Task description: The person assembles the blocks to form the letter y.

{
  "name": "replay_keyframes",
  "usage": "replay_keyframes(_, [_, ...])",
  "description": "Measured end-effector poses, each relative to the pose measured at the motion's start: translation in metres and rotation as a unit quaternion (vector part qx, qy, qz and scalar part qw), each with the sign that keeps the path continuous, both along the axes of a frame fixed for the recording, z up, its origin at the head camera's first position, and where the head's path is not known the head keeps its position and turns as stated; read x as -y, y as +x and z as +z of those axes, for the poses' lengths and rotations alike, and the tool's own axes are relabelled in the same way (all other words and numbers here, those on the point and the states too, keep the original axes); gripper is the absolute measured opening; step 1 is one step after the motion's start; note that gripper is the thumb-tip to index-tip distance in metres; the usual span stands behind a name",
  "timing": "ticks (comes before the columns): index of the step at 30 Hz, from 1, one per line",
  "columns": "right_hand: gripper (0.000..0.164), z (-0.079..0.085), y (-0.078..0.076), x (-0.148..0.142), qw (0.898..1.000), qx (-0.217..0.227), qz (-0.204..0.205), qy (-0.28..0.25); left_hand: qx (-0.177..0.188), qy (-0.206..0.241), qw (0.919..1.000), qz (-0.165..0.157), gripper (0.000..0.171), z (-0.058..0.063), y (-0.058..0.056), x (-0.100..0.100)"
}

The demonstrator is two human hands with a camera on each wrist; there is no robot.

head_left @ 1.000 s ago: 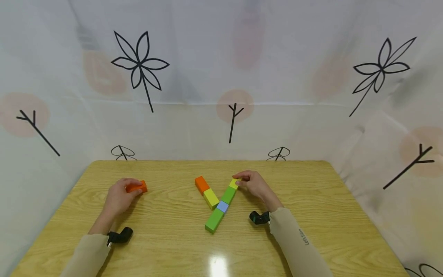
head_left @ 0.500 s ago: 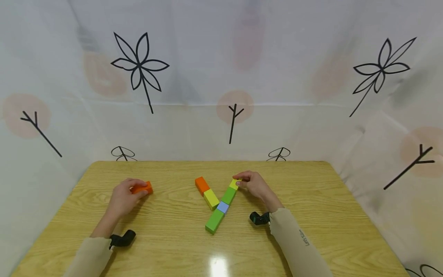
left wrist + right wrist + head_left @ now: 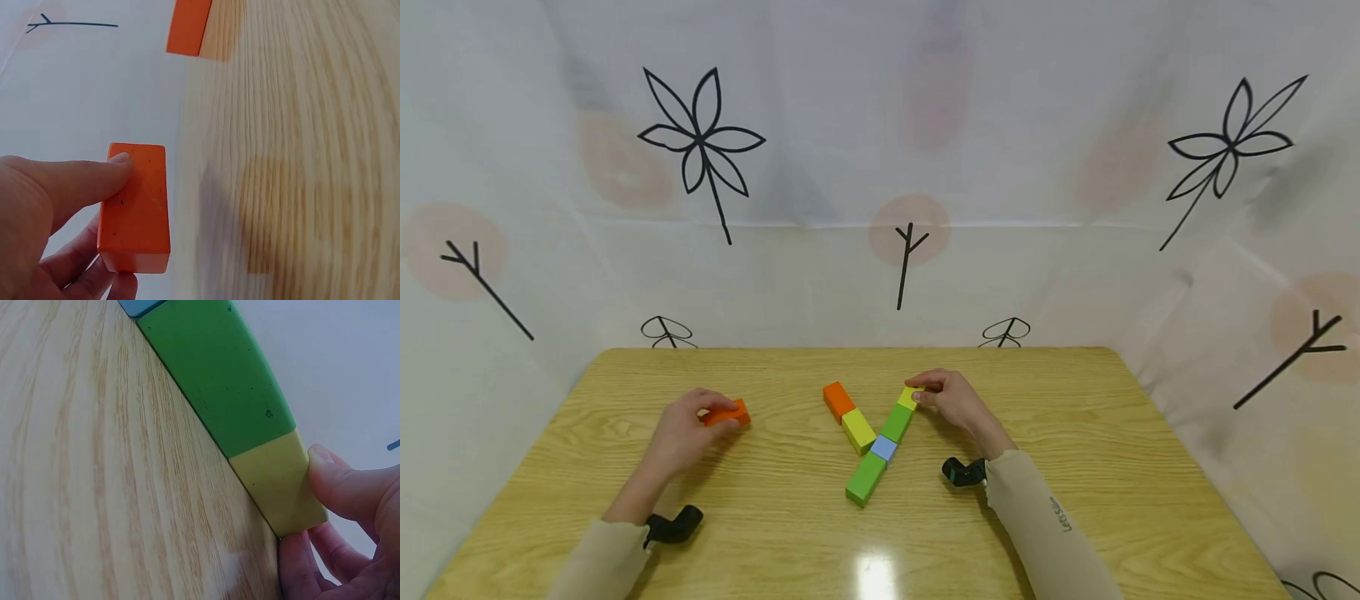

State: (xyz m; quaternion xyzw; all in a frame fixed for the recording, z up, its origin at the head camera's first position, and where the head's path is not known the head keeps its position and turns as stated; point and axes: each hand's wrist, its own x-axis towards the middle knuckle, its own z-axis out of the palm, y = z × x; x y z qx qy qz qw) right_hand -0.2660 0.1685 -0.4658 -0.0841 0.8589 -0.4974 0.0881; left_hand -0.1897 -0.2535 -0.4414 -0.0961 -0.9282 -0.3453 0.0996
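On the left, my left hand (image 3: pixel 681 435) holds an orange block (image 3: pixel 741 412) between thumb and fingers. In the left wrist view the thumb lies on one face of that orange block (image 3: pixel 139 206), with the fingers behind it. My right hand (image 3: pixel 961 407) pinches a small yellow block (image 3: pixel 907 397) at the far end of a slanting row. That yellow block (image 3: pixel 281 484) touches a green block (image 3: pixel 215 378) in the right wrist view. Below follow a small blue block (image 3: pixel 883 448) and another green block (image 3: pixel 865 478).
A second orange block (image 3: pixel 838 401) and a longer yellow block (image 3: pixel 858 430) form a shorter arm that meets the row near the blue block, making a Y shape. The wooden table (image 3: pixel 775 542) ends at a patterned white cloth (image 3: pixel 820 275).
My left hand has moved to the right and slightly nearer with the orange block, toward the row. My right hand stays at the yellow block, and the blocks on the table have not moved.
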Motion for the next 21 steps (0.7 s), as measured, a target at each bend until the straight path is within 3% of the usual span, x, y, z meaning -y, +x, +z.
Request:
replay_keyframes(10, [0.025,-0.001,-0.001,0.000,1.000,-0.008,0.003,0.001,0.017,0.004,0.9989,-0.043,0.017,0.004,0.010,-0.023])
replay_keyframes(21, [0.025,0.000,0.001,0.001,1.000,-0.008,0.001,-0.002,0.041,0.000,0.9943,-0.099,0.020,-0.002,0.025,-0.056])
